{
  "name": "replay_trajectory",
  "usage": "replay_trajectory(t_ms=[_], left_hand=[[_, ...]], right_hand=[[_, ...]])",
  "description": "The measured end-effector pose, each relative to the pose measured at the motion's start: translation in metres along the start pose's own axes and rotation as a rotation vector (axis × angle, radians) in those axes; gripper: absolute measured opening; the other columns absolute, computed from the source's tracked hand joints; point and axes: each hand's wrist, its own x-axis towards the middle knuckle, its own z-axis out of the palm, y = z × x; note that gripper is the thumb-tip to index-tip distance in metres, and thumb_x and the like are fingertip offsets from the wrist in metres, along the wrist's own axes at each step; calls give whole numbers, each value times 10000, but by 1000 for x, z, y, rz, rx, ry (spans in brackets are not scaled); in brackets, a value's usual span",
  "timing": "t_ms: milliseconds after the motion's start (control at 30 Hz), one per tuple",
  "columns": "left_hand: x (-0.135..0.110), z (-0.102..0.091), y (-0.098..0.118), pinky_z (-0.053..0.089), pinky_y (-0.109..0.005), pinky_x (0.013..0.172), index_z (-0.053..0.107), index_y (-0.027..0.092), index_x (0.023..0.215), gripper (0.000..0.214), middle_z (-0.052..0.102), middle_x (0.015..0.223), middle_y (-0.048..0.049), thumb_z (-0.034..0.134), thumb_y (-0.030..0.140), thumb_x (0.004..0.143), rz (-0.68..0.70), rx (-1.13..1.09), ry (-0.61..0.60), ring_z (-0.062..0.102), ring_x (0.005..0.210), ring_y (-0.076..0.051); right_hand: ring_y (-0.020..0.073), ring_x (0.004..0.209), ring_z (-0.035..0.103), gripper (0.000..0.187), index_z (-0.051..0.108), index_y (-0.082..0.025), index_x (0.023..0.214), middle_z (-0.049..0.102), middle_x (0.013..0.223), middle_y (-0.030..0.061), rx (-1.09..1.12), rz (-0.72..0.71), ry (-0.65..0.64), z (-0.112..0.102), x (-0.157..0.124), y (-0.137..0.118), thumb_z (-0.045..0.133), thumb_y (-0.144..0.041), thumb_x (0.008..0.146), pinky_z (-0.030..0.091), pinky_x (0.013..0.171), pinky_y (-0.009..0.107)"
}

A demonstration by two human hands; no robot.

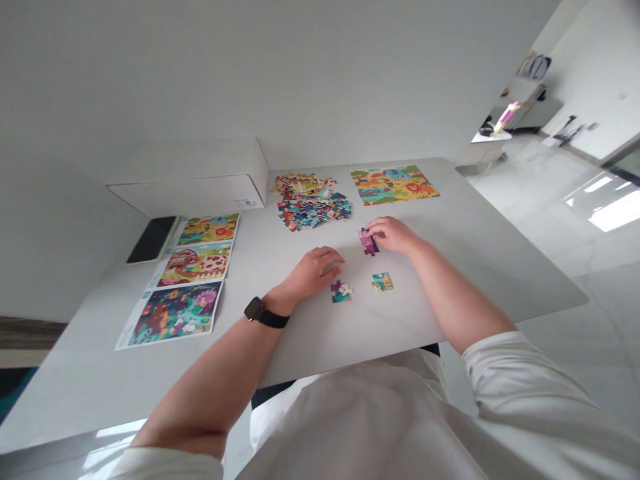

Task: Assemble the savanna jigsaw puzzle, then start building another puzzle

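My right hand [395,235] has its fingers on the right edge of a purple puzzle piece [369,244], pinching it at table level. It may be two joined pieces; I cannot tell. My left hand [316,270], below a wrist with a black watch, rests on the table with fingers apart and nothing in them. Just below its fingertips lies a teal, purple and white puzzle piece [342,291]. To the right of that is a yellow and teal puzzle piece [382,282], apart from both hands.
A heap of loose puzzle pieces [315,208] lies beyond my hands. An assembled animal puzzle [395,184] is at the back right. On the left are a sheet with three pictures [193,263], a dark tablet or phone [152,240] and a white box [200,190] by the wall.
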Motion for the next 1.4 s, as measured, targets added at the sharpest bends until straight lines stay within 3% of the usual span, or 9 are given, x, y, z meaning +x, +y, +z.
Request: replay_trajectory(t_ms=[467, 633, 833, 1067, 1233, 1400], left_hand=[[0, -1, -4, 575, -473, 1102, 784, 242, 1228, 252, 773, 1275, -116, 604, 337, 1079, -18, 8, 34, 726, 1194, -278], [-4, -11, -13, 522, -535, 1166, 784, 276, 1228, 236, 768, 1327, -98, 677, 328, 1025, -178, 146, 101, 698, 1266, -304], [-20, -39, -47, 490, -579, 1203, 763, 259, 1272, 308, 719, 1414, -127, 718, 331, 976, -454, 287, 250, 632, 1359, -349], [-25, -44, -64, 494, -552, 1209, 736, 240, 1317, 357, 708, 1432, -140, 695, 348, 979, -573, 302, 214, 636, 1359, -336], [-22, -36, -61, 489, -561, 1195, 753, 244, 1258, 312, 711, 1418, -151, 704, 359, 973, -593, 358, 181, 630, 1354, -360], [-22, -30, -63, 497, -550, 1152, 754, 267, 1238, 290, 715, 1371, -134, 702, 373, 973, -601, 387, 217, 636, 1290, -363]], right_hand=[[279, 1109, 768, 222, 902, -283, 1051, 850, 1174, 84, -14, -30, -2, -1, 1, -17, 775, -175, 906, 566, 1093, 445], [269, 1071, 781, 162, 887, -289, 995, 851, 1116, 70, 36, -47, -40, 0, 0, -18, 804, -201, 888, 593, 1055, 443], [266, 1058, 783, 193, 881, -291, 1008, 842, 1110, 74, 39, -41, 22, 2, -1, -19, 742, -190, 921, 611, 1038, 437], [279, 1062, 788, 196, 869, -273, 1021, 845, 1093, 80, 22, 14, 109, 0, -2, -24, 699, -206, 952, 615, 1043, 454], [257, 1043, 807, 208, 846, -256, 1117, 858, 1153, 78, 59, 219, 194, -8, 23, -16, 716, -235, 956, 636, 992, 420], [255, 1040, 820, 183, 842, -231, 1117, 870, 1113, 95, 16, 415, 165, -13, 84, -3, 749, -245, 960, 631, 1008, 412]])
